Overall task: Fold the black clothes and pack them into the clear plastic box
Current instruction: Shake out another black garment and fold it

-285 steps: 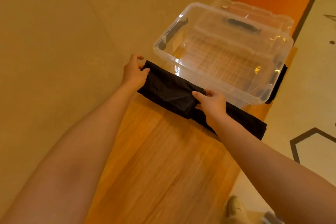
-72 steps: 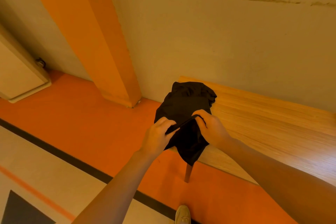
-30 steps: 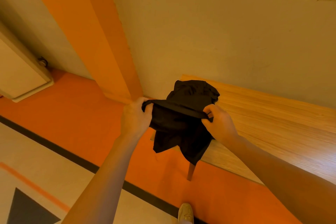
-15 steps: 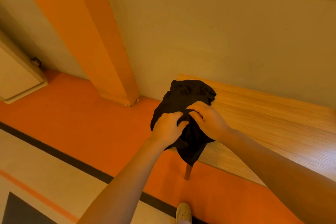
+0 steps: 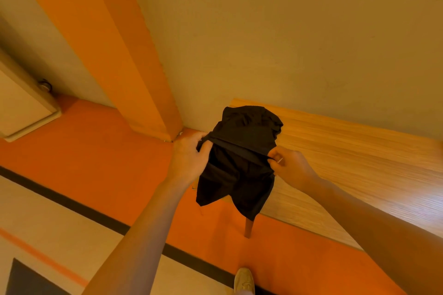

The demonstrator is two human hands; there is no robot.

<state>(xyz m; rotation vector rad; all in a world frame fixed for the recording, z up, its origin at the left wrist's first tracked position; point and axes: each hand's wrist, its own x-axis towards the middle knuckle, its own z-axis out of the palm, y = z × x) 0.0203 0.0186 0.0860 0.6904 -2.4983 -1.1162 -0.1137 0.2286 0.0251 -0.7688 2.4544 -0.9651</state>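
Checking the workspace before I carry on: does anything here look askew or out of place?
The black clothes sit bunched in an unfolded heap at the bench's end. The garment stretched between left hand and right hand hangs past the bench edge. The clear box is not in view.

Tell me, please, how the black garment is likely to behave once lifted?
Probably floppy: the black garment sags below the edge stretched between the left hand and right hand. Likely light, since mere pinches hold it.

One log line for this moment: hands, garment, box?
left hand: grips waistband | right hand: pinches waistband | black shorts: held stretched over wooden table end, unfolded | clear box: not in view
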